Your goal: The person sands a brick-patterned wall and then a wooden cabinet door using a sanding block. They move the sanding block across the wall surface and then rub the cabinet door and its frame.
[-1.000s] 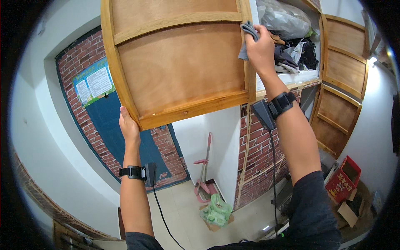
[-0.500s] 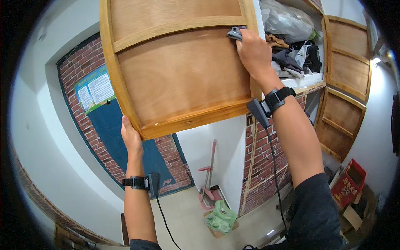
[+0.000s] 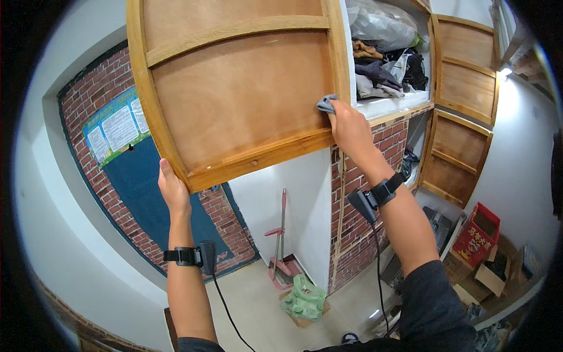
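A wooden cabinet door (image 3: 240, 88), with a lighter frame around brown panels, stands open in front of me. My left hand (image 3: 174, 186) grips its lower left corner, thumb on the near face and the other fingers hidden behind. My right hand (image 3: 350, 126) is closed on a folded grey-blue cloth (image 3: 327, 104), which touches the panel beside the right frame strip, above the bottom rail. Both wrists wear black straps with cabled devices.
Right of the door, an open cupboard shelf (image 3: 390, 104) holds clothes and a plastic bag (image 3: 384, 26). Other wooden doors (image 3: 456, 149) hang open farther right. Below are a pink dustpan (image 3: 284, 273), a green plastic bag (image 3: 305, 298) and a red box (image 3: 476, 234).
My right hand has slid the cloth down along the panel's right side, from near the upper crossbar to near the bottom. My left hand keeps its hold; the view has shifted slightly.
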Demonstrator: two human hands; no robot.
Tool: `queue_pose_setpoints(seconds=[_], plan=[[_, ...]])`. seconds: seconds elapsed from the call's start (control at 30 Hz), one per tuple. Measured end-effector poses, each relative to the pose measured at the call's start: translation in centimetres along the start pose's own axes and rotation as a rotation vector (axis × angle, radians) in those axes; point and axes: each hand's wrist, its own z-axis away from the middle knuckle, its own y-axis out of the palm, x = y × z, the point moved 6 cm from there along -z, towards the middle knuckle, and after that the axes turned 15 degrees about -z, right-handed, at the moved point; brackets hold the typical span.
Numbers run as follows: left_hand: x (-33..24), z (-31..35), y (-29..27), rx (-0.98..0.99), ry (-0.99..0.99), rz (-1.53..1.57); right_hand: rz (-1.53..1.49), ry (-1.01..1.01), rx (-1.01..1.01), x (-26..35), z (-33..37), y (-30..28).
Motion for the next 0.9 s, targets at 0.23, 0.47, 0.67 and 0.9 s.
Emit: queue_pose_setpoints(seconds=[0.23,0.47,0.67,0.9], plan=[[-0.1,0.2,0.4,0.031,0.038,0.076,-0.078,0.130,0.323,-1.0,0.2,-0.7],[0.4,-0.2,0.2,-0.031,-0.005,-0.014,-0.124,0.058,0.016,0.0,-8.8,-4.0],[0.5,-0.1,0.2,-0.026,0.002,0.026,-0.077,-0.216,-0.193,2.7,-14.5,-4.5],[1.0,-0.1,0.0,-0.029,-0.018,0.029,0.072,-0.306,-0.137,1.7,-13.6,-2.0]])
